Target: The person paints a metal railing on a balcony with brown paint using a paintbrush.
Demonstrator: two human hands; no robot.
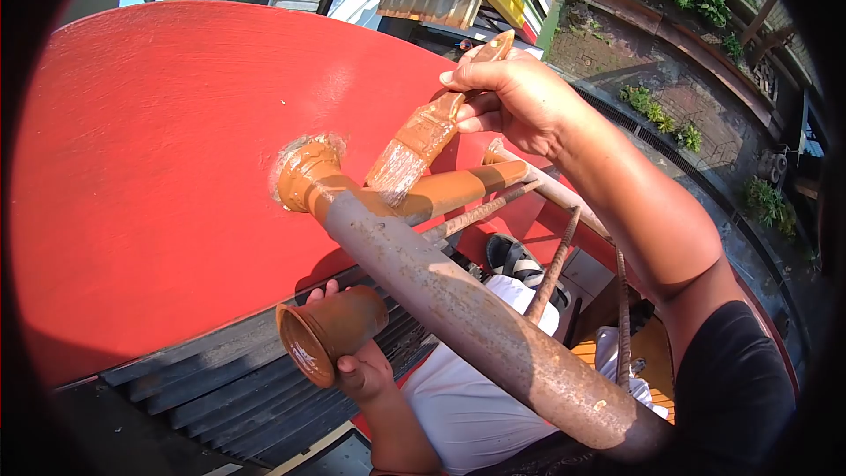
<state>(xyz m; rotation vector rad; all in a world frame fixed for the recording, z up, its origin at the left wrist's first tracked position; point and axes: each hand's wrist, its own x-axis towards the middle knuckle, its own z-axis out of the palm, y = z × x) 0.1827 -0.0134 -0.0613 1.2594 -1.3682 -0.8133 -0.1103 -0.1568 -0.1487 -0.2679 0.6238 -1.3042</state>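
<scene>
In the head view, the right hand (511, 92) is wrapped tight around the handle of a paintbrush (423, 137). The brush slants down and to the left from the hand. Its bristles touch a long metal pipe (458, 308), near the spot where the pipe goes into a big red wall (159, 176). That end of the pipe is brown with wet paint; the rest, running toward the person, is grey and rusty. The left hand (357, 366) is lower down, closed around a small paint cup (326, 330) tipped on its side. The right hand is closer to the pipe.
</scene>
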